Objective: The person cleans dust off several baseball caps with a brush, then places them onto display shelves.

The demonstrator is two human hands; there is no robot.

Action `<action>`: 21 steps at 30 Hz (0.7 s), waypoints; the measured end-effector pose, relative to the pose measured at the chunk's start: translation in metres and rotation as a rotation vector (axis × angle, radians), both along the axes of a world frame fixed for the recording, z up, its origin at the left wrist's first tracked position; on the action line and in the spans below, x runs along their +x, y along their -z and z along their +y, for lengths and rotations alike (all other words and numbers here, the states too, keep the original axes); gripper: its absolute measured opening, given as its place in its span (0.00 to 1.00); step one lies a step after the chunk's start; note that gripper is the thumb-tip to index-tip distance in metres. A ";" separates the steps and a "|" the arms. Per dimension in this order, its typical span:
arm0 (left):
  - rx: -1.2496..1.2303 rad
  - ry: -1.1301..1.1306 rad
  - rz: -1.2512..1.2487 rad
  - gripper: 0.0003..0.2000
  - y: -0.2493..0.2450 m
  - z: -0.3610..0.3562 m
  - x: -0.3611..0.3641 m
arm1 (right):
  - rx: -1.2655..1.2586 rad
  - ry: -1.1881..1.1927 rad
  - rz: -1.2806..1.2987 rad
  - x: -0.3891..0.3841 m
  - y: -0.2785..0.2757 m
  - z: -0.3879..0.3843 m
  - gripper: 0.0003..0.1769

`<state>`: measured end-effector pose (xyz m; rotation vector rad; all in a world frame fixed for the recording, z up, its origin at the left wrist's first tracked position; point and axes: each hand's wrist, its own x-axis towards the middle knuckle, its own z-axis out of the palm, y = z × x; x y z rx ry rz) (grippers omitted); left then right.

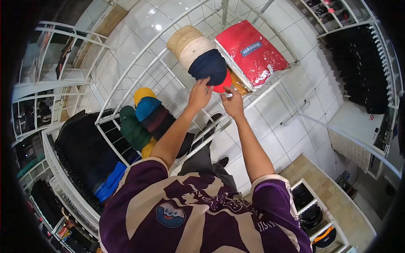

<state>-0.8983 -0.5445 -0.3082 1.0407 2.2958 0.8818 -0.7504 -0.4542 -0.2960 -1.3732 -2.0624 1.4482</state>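
Note:
A navy cap with a red brim (pixel 209 68) lies at the front of a row of caps on a white wire rack. My left hand (pixel 200 95) grips its lower left edge, fingertips on the navy crown and thumb by the brim. At the tip of the red brim, my right hand (pixel 232 103) has its fingers closed in a pinch. Behind this cap sit a cream cap (pixel 196 51) and a tan cap (pixel 184 35), overlapping one another. Just right of the row lies a red garment in clear plastic (pixel 252 52).
More caps, among them a blue cap (pixel 147 108) and a green cap (pixel 131 128), fill the rack's left end. Dark clothes (pixel 358 63) hang at the right. White rack rails (pixel 162 52) surround the caps. Below right, a shelf (pixel 304 184) holds dark caps.

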 end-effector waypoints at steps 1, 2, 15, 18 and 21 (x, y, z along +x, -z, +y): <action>0.016 0.020 0.153 0.29 0.009 0.010 -0.006 | -0.002 -0.018 -0.025 -0.006 0.004 0.005 0.21; 0.008 0.025 0.145 0.29 0.018 0.020 -0.013 | -0.032 -0.021 -0.045 -0.010 0.006 0.010 0.21; -0.069 0.021 0.006 0.25 0.017 0.060 0.032 | -0.577 0.352 -0.003 0.040 -0.003 -0.015 0.25; 0.271 -0.160 -0.798 0.14 -0.042 0.055 0.057 | -0.845 0.551 0.142 0.057 -0.016 -0.016 0.44; 0.407 -0.142 -1.257 0.17 -0.095 0.038 0.089 | -1.009 0.717 0.385 0.077 -0.061 -0.008 0.54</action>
